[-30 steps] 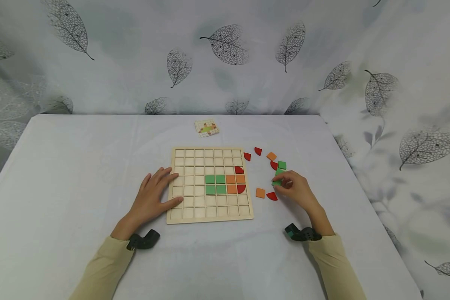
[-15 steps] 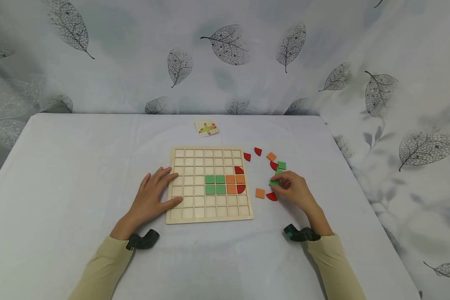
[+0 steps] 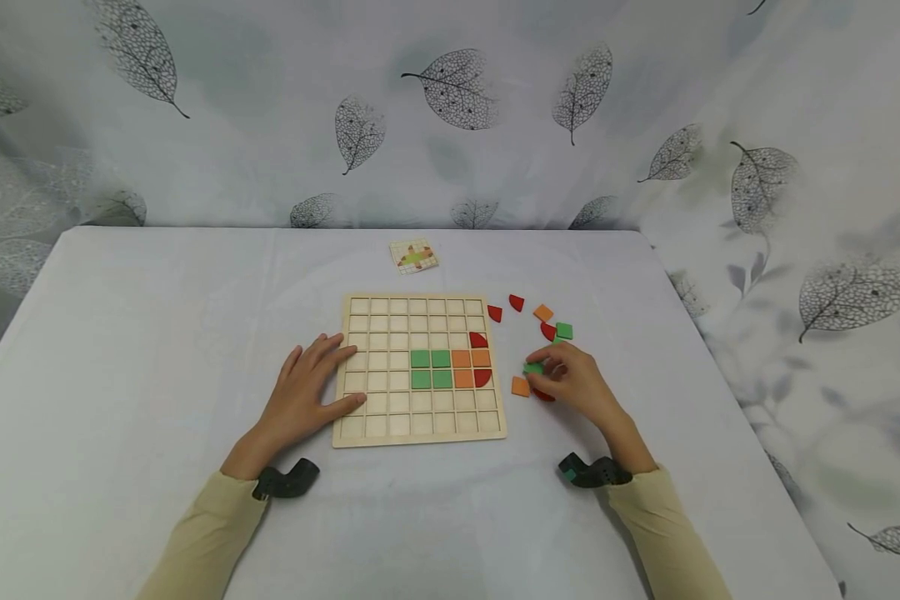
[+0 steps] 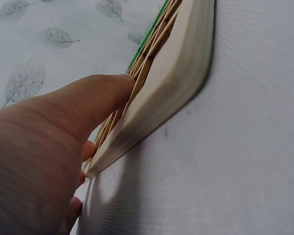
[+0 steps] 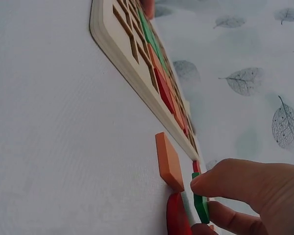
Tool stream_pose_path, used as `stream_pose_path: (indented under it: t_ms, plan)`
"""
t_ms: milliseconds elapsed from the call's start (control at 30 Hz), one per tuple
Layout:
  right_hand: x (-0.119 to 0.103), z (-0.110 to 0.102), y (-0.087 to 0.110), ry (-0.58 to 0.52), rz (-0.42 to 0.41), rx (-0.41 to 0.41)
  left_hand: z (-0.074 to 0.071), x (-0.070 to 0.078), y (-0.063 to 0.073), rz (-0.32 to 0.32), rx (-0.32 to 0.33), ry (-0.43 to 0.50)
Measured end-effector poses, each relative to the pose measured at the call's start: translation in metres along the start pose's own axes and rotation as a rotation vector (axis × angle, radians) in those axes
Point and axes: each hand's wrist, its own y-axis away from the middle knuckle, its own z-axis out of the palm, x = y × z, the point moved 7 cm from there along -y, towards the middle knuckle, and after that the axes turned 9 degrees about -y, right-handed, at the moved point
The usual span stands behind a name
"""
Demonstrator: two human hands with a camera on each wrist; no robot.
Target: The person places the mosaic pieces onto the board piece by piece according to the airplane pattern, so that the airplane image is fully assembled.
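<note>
A pale wooden grid board lies on the white table, with green and orange squares and red quarter-circles set in its middle and right cells. My left hand rests at the board's left edge, fingers spread, thumb and fingertips on the frame. Right of the board, my right hand pinches a green square tile between thumb and fingers. In the right wrist view the green tile stands on edge in that pinch, beside an orange square and a red quarter-circle.
Beyond the right hand lie a green square, an orange square and several red quarter-circles; another green square is partly hidden by the hand. A small pattern card lies behind the board. Leaf-printed cloth hangs behind the table.
My right hand has moved left with the green tile, away from the other loose green squares and toward the board. My left hand has stayed in place.
</note>
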Motion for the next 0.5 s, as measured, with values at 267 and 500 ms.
stream_pose_path:
  t_ms: [267, 500]
  plan:
    - [-0.008, 0.004, -0.001, -0.008, -0.017, -0.011, 0.0, 0.0, 0.0, 0.001, -0.004, -0.004]
    - [-0.016, 0.005, -0.004, -0.014, -0.078, -0.018, -0.001, 0.001, 0.0, 0.003, -0.001, -0.002]
